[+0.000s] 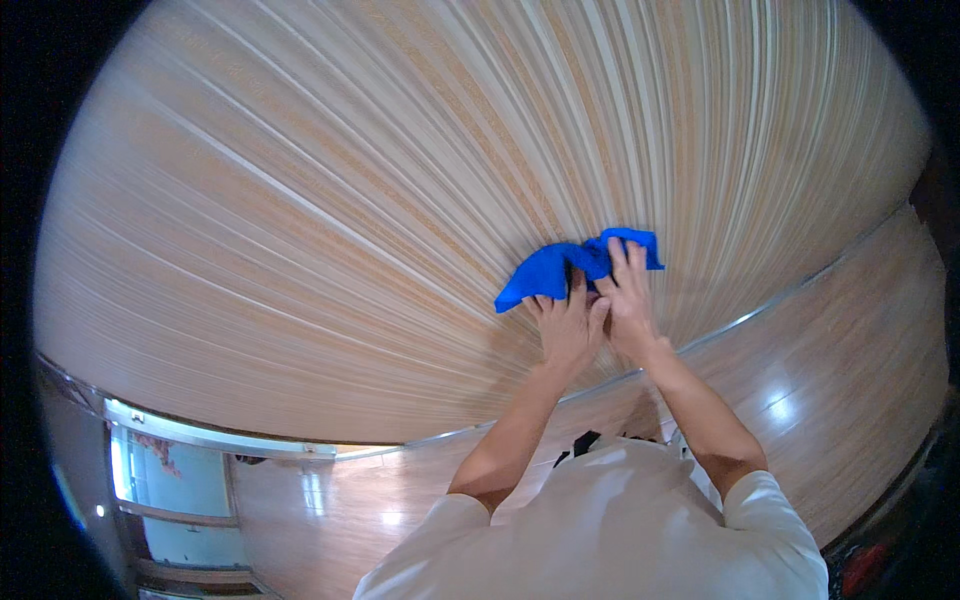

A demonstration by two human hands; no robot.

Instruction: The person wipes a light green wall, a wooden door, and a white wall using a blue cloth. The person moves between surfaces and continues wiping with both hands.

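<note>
A bright blue cloth (541, 271) lies bunched against a wall with striped beige, white and tan wallpaper (420, 187). My left hand (568, 334) has the cloth's lower left part, and its fingertips are partly hidden by the fabric. My right hand (630, 300) presses on the right part, with fingers spread over the folds. The two hands are close together, thumbs side by side. Dark shadow fills the gap under the cloth between them.
A shiny metal strip (739, 321) runs along the wall's foot. Below it spreads a glossy wood-look floor (817, 390) with light reflections. At lower left stands a bright framed glass opening (180, 480). Something red (864, 570) shows in the dark lower right corner.
</note>
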